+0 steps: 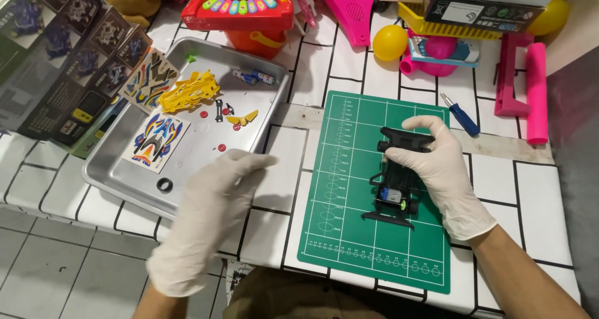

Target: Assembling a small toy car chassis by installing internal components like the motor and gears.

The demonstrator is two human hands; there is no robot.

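A white tiled tabletop (349,63) carries everything, and the green cutting mat (349,169) serves as the landmark. Left of the mat sits a large metal tray (274,116), its near right corner just beside the mat's left edge. Beyond the tray, well left of the mat, lie dark printed boxes (56,51). Above the mat, at the far edge, stand a red toy keyboard (240,7), a pink toy piece (349,10) and a yellow ball (390,42); a blue-handled screwdriver (460,114) lies just off the mat's upper right corner.

On the mat's right half rests a black toy car chassis (396,185), with a small motor showing near its lower end. The gloved right hand (440,169) lies over the chassis' right side, its fingers (421,127) curled around the upper end and pinching it. The gloved left hand (209,207) hovers left of the mat over the tray's near edge, fingers (253,162) held loosely together and extended, holding nothing visible.

Inside the tray lie two colourful sticker sheets (156,138), a yellow plastic part frame (189,91), a black ring (165,184) and several tiny red pieces (221,147).
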